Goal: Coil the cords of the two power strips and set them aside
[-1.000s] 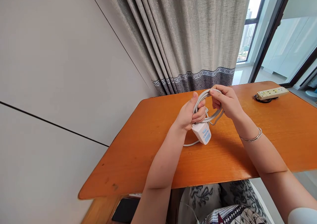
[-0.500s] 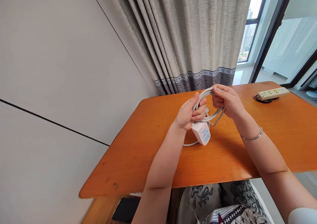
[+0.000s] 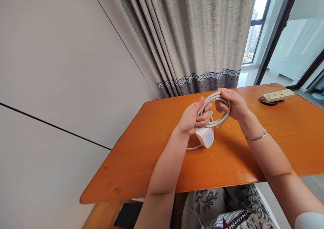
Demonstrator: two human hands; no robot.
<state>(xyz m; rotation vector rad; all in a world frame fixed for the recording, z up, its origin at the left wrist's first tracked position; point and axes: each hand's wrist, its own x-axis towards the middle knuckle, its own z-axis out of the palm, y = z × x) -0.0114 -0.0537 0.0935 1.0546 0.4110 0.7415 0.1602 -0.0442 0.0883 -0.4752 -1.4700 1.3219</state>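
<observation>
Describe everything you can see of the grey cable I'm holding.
The cable is pale grey, round and rubbery-looking, wound into several loose loops that form an upright coil above the orange table. The left hand grips the coil's left side with fingers closed around the strands. The right hand pinches its top right. The cable runs into a white socket block with blue markings, just below the left hand. One loose strand trails onto the table.

We count two strips: white power strip (image 3: 206,136), beige power strip (image 3: 278,95). One coiled cable (image 3: 215,99), one table (image 3: 152,148), one curtain (image 3: 197,36), one bracelet (image 3: 255,136). Two hands: left hand (image 3: 192,119), right hand (image 3: 234,105).
</observation>
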